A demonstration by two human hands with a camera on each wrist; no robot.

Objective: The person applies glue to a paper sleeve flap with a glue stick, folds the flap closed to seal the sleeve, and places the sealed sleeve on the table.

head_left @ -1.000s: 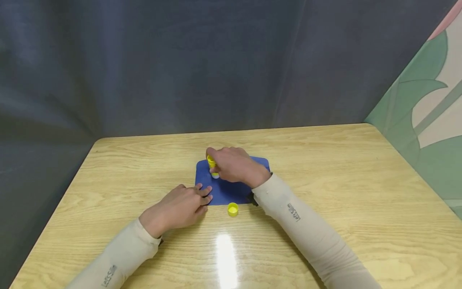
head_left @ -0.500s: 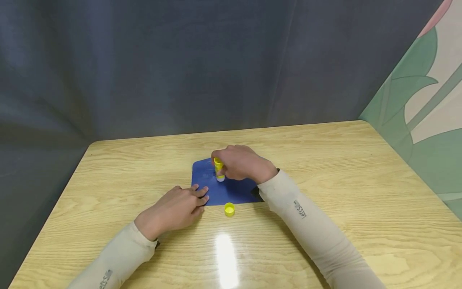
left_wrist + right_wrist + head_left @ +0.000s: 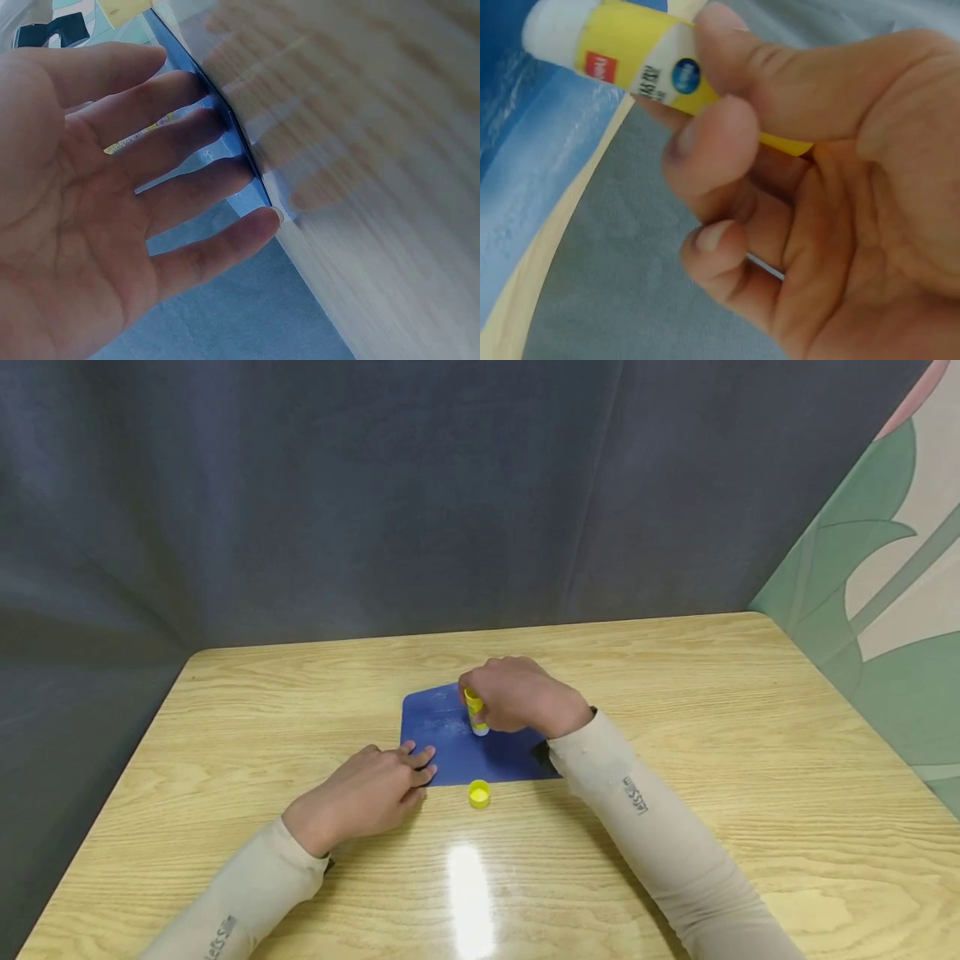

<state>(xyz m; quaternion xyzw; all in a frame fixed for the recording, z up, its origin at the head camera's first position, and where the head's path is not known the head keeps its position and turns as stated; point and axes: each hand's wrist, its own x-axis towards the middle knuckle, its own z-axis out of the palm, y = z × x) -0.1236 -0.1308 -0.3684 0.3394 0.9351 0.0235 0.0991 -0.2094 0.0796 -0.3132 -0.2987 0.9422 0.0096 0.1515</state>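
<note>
A yellow glue stick (image 3: 634, 52) with a white end is gripped by my right hand (image 3: 521, 697), its thumb and fingers curled round the barrel. The white end points down onto a blue sheet (image 3: 450, 760) lying on the table; whitish smears show on the sheet's upper left. My left hand (image 3: 375, 789) rests with spread fingers on the sheet's lower left corner. In the left wrist view the left fingers (image 3: 202, 244) are straight and their tips meet the sheet's edge. A yellow cap (image 3: 479, 794) sits hollow side up just in front of the sheet. The right hand and forearm hide the sheet's right part.
The wooden table (image 3: 675, 693) reaches back to a dark cloth (image 3: 390, 510) hanging behind it. On the right stands a wall panel (image 3: 900, 610) with a green leaf pattern. A bright light reflection lies on the tabletop near the front.
My right hand has moved the glue stick to the right across the blue sheet, uncovering smears at its upper left. The left hand and the cap stay in place.
</note>
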